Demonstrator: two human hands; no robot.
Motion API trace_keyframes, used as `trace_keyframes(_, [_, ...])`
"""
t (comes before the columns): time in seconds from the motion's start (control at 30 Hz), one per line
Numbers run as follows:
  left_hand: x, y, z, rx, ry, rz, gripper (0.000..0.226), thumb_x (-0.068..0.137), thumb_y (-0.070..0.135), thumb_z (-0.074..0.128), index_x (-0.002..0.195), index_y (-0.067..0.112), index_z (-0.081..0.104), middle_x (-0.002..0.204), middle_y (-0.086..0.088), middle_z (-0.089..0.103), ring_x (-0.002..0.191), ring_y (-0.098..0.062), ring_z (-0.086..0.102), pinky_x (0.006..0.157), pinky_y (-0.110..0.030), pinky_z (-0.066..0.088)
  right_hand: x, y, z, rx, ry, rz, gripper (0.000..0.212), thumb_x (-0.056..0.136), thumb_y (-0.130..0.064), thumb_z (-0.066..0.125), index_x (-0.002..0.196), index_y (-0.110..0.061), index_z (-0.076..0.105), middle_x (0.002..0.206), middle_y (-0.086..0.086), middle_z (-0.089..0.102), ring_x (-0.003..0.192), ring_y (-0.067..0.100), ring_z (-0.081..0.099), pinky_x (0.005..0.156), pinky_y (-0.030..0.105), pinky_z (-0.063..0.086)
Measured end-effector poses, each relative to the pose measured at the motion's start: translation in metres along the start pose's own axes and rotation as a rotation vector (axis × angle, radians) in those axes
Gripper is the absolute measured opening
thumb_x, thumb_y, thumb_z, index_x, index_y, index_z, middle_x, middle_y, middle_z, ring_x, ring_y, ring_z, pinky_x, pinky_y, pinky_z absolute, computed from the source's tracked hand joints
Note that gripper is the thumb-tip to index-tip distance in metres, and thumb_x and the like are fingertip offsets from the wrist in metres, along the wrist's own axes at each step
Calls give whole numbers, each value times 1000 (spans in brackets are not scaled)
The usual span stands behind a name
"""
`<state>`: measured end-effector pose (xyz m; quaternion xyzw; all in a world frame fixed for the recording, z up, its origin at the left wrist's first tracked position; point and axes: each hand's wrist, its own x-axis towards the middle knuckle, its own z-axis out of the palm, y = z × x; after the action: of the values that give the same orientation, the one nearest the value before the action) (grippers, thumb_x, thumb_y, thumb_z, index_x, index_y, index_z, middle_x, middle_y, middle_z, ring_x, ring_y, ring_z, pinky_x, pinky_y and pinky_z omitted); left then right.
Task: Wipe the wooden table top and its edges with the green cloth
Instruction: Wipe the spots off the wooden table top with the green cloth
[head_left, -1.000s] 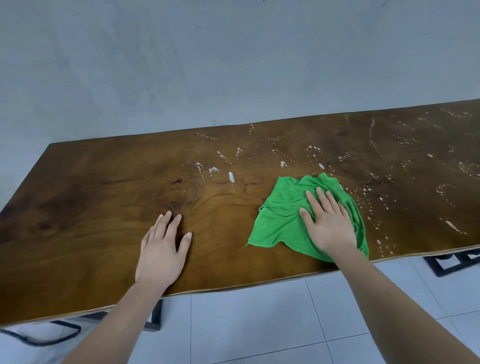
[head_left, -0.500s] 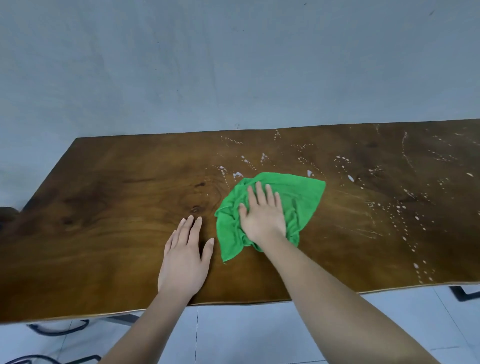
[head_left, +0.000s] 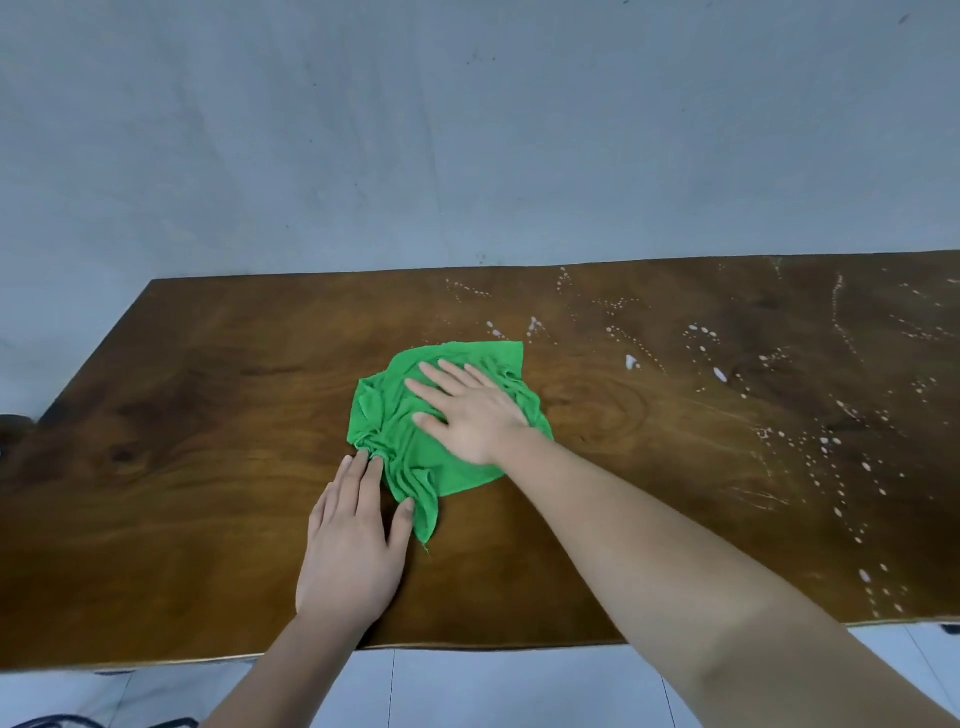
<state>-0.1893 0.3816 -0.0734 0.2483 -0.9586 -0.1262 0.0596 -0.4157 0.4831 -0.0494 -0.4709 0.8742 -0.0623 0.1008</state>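
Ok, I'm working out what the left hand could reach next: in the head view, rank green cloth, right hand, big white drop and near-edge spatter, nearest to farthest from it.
1. green cloth, touching fingertips of the left hand, just ahead.
2. right hand, on the cloth, ahead-right.
3. big white drop, farther right, toward the wall.
4. near-edge spatter, far right, at the front.

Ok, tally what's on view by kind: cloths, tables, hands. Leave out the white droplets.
crumpled green cloth: 1
brown wooden table top: 1
bare hands: 2, the left hand flat on the wood, the right hand flat on the cloth
Total: 4
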Motion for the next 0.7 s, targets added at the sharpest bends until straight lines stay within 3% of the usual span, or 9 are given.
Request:
trace_keyframes(0.27, [22,4,-5,-17,3,1,79,108,73,26,174,29,29,182,4,23,170,-18,16,133,-43,15,-67,142,-22,-21,66,308,76,106,-80,-2,174,-46,-3,182,-12,-14,170,17,-10,139,51,0])
trace_keyframes(0.43, [38,-2,-2,10,-7,17,79,109,74,21,172,28,34,182,3,26,170,-19,15,134,-44,15,-121,216,-29,2,147,563,78,106,-80,-1,176,-44,1,184,-8,-8,172,19,-4,139,49,2])
trace_keyframes(0.5, [42,-4,-3,27,-17,38,77,109,71,25,172,28,34,182,3,24,170,-18,14,133,-41,11,-131,229,-29,33,178,673,78,108,-77,5,177,-42,6,186,-6,-3,173,20,-1,139,48,3])
trace_keyframes(0.7, [47,-14,-6,31,-42,83,85,104,82,12,174,36,25,183,10,17,170,-13,8,134,-40,7,-93,205,-25,92,214,918,72,114,-55,12,179,-24,7,187,5,0,173,31,-1,139,53,2])
